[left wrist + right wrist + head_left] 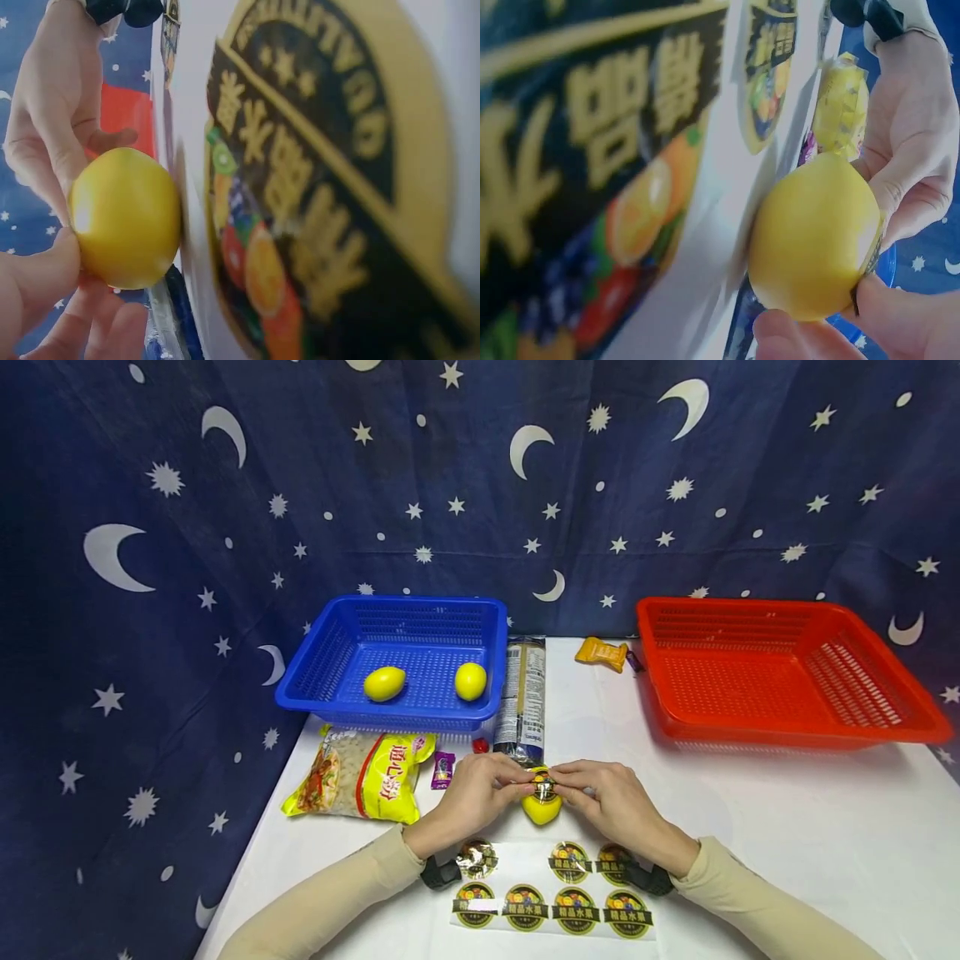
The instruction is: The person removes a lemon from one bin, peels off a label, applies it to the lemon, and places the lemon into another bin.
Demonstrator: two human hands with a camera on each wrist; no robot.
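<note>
- The left hand (472, 793) and the right hand (611, 800) meet over a yellow lemon (542, 808), which rests on the white table (787, 835) just above the sticker sheet (555, 897); fingertips of both pinch a round sticker (543, 785) on top of it.
- Behind: a blue basket (397, 714) (two more lemons inside) and a red basket (787, 727).
- A navy moon-and-star cloth (150, 568) hangs all round.

Staged tabletop setup: starry backdrop cloth (480, 485), white table (787, 827), sorting baskets (420, 643).
</note>
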